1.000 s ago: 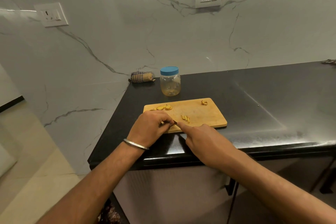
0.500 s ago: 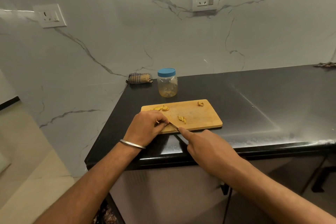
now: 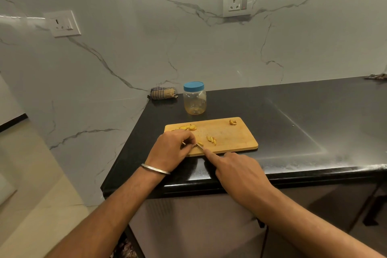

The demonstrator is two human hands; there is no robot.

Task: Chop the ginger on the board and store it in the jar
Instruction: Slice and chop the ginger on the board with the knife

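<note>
A wooden cutting board (image 3: 234, 138) lies on the black counter. Yellow ginger slices (image 3: 189, 127) lie at its back left, small cut strips (image 3: 211, 139) near the middle, and one scrap (image 3: 232, 122) at the back right. My left hand (image 3: 170, 150) sits on the board's front left corner, fingers curled around a small ginger piece that is mostly hidden. My right hand (image 3: 236, 170) grips a knife (image 3: 200, 146), index finger stretched along the blade, whose tip meets the left fingertips. A clear jar (image 3: 194, 98) with a blue lid stands closed behind the board.
A rolled checked cloth (image 3: 163, 93) lies in the counter's back left corner against the marble wall. The counter's front edge (image 3: 293, 176) runs just below my hands. Two wall sockets (image 3: 237, 2) sit above. Another cloth (image 3: 377, 76) shows at the far right.
The knife blade has shifted slightly against the ginger under my left fingers. Both hands stay at the board's front left corner; the view has drifted a little.
</note>
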